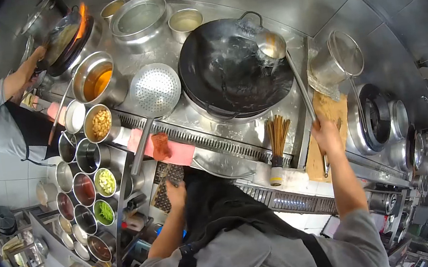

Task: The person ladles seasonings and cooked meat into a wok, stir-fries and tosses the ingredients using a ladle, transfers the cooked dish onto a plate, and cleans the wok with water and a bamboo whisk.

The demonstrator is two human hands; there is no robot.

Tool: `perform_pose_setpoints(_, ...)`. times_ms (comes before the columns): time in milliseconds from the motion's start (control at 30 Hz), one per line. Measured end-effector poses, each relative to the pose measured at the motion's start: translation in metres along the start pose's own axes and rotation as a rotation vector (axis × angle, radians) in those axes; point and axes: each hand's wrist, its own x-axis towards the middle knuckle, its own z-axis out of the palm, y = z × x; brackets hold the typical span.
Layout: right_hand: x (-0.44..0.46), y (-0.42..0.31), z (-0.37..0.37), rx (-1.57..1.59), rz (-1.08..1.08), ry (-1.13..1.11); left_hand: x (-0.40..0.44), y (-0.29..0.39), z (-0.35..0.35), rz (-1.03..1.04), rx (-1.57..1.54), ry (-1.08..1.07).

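My right hand point(328, 137) is closed round the long handle of a metal ladle point(271, 46). The ladle's bowl hangs over the far right rim of a large black wok point(232, 69), whose inside looks wet, with steam or water near the ladle. Low in front of the counter, my left hand point(176, 193) is closed on a dark patterned cloth point(172, 173); the fingers are partly hidden. Just above it, a reddish-brown scrubbing pad or rag point(161, 147) lies on a pink cloth point(180, 153). A perforated strainer point(155, 90) rests left of the wok, its handle pointing toward me.
Left stand a pot of orange oil point(98, 84) and several ingredient pots, one with chopped greens point(104, 211). A bundle of bamboo sticks point(277, 136) stands before the wok. Mesh strainer point(346, 54) at right. Another person point(3, 110) works at a flaming wok point(63, 44).
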Motion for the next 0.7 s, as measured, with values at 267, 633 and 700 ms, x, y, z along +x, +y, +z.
perform_pose_setpoints(267,-0.081,0.049,0.075,-0.192,-0.05,-0.063,-0.019,-0.01,0.179,-0.395,-0.255,-0.998)
perform_pose_setpoints(633,-0.093,0.014,0.108,-0.031,0.11,-0.061,-0.06,-0.045,0.302,0.763,0.383,-0.985)
perform_pose_setpoints(700,-0.096,0.016,0.104,-0.035,0.087,-0.068,-0.062,-0.052,0.314,0.838,0.447,-0.908)
